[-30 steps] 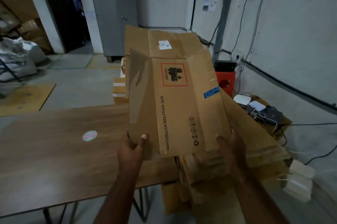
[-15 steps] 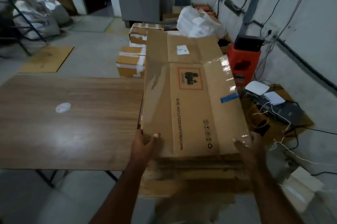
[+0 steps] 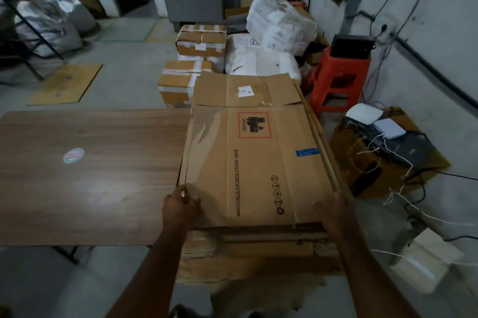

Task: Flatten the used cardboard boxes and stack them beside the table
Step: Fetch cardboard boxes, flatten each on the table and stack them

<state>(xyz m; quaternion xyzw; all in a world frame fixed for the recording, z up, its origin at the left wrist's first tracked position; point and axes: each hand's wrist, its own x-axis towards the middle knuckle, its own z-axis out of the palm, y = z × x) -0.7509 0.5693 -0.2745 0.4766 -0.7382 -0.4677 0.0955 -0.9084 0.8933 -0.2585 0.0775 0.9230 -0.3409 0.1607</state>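
Observation:
A flattened brown cardboard box point(image 3: 258, 157) with a red hazard label and a blue sticker lies flat on top of a stack of flattened boxes point(image 3: 258, 247) just right of the wooden table point(image 3: 90, 175). My left hand point(image 3: 181, 205) grips the box's near left corner, thumb on top. My right hand point(image 3: 332, 210) holds the near right corner, fingers wrapped over the edge. The stack's lower layers show only at their near edges.
Taped cartons point(image 3: 200, 39) and white sacks point(image 3: 279, 22) stand behind the stack. A red stool point(image 3: 338, 79) with a black device is at the right, beside a low box with routers point(image 3: 367, 114) and loose cables. A white carton point(image 3: 426, 260) lies near right.
The box was raised and tilted above the stack a second ago. It has come down flat onto the stack, and both hands have stayed on its near corners.

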